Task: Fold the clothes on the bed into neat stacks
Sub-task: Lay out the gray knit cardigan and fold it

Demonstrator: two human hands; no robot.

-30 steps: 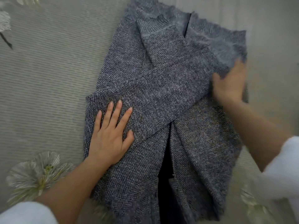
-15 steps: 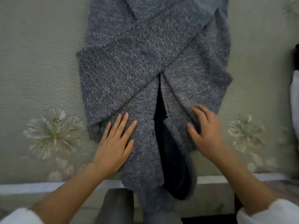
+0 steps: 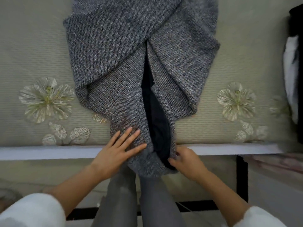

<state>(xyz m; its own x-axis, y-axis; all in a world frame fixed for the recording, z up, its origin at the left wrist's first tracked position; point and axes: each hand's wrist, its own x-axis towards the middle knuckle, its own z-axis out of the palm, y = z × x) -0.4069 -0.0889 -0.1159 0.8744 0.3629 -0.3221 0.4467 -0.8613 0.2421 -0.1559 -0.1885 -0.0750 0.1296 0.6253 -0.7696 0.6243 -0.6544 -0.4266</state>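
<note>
Both hands slid down: left hand (image 3: 118,149) flat on coat (image 3: 124,63) hem, right hand (image 3: 186,159) pinching it.

free: bedspread (image 3: 32,51) both sides of grey coat (image 3: 124,51) | blocked: dark clothes (image 3: 295,20) far right

A grey knit coat (image 3: 124,66) is lying on the bed (image 3: 32,54), its hem hanging over the edge. The left hand (image 3: 114,153) is lying flat, fingers spread, on the hem; the right hand (image 3: 185,161) is pinching the hem's right edge.
</note>
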